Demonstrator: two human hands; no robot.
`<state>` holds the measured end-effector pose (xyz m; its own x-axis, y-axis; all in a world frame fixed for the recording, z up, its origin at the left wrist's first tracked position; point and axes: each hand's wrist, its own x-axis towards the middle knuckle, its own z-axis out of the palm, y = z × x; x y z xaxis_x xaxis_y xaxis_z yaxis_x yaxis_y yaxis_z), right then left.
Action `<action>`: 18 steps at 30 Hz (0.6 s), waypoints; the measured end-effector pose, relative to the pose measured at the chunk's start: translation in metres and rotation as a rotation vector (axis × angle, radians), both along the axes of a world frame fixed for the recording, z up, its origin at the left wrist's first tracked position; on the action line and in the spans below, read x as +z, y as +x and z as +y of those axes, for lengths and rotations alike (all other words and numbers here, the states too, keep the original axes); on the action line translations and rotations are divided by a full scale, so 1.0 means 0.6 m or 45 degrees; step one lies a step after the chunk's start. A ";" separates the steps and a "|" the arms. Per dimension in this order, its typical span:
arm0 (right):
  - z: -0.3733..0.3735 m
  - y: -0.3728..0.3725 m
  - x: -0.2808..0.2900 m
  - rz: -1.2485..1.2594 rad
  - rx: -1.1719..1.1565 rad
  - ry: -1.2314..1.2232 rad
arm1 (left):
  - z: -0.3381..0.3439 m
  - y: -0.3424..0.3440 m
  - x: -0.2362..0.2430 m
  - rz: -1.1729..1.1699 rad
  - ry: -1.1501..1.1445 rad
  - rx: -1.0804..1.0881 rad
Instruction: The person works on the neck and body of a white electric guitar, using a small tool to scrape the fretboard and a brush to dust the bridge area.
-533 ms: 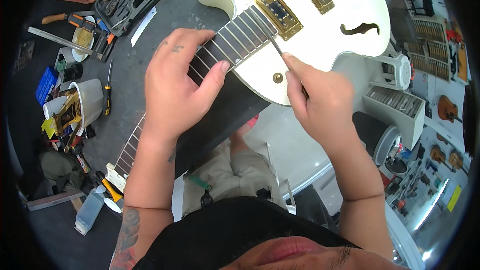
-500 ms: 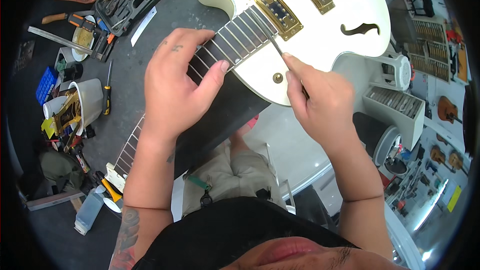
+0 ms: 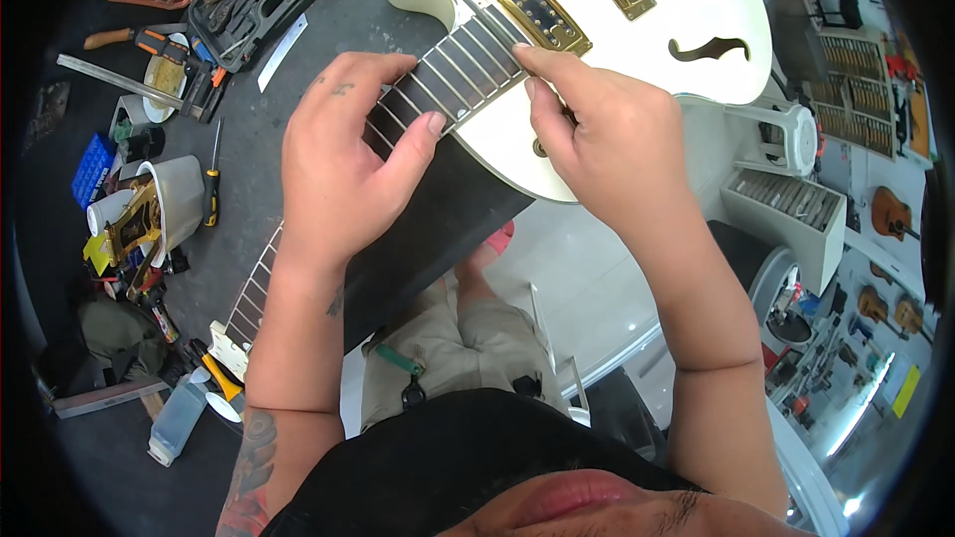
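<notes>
A white electric guitar lies across the dark bench, its body at the upper right and its neck running toward the lower left. My left hand wraps round the fretboard, thumb on the near edge and fingers toward the far edge. Between the thumb and fingers of my right hand is a slim grey metal file. It lies along the frets at the body end of the fretboard, beside a gold pickup. The file's rear end is hidden in my hand.
On the left of the bench lie a screwdriver, a steel ruler, a clamp and a white tub. A clear bottle stands nearer me. A white stool is beyond the guitar.
My right hand has moved up and left, sliding the file along the fret toward the far edge, its tip now beyond the fretboard. The guitar has shifted slightly; my left hand keeps its hold.
</notes>
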<state>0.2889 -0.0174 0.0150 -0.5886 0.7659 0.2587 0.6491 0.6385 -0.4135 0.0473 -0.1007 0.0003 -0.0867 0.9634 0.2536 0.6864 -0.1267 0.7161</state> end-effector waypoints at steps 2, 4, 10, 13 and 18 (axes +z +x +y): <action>-0.019 0.017 0.003 0.039 -0.004 -0.017 | -0.003 -0.001 0.000 0.006 -0.037 0.011; -0.040 0.039 0.006 0.080 0.001 -0.035 | -0.008 -0.004 -0.002 0.016 -0.028 0.011; -0.006 0.025 -0.009 0.109 0.047 0.028 | -0.003 0.001 0.003 -0.025 -0.054 0.016; -0.017 0.031 -0.019 0.068 0.058 0.098 | -0.004 0.001 0.005 -0.012 -0.063 0.026; -0.046 0.071 -0.013 0.050 0.053 0.147 | -0.006 -0.001 -0.001 -0.031 -0.027 -0.004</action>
<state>0.3313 -0.0450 0.0073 -0.6071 0.7047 0.3672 0.6055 0.7095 -0.3606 0.0466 -0.1042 -0.0003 -0.0892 0.9688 0.2312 0.6686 -0.1138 0.7348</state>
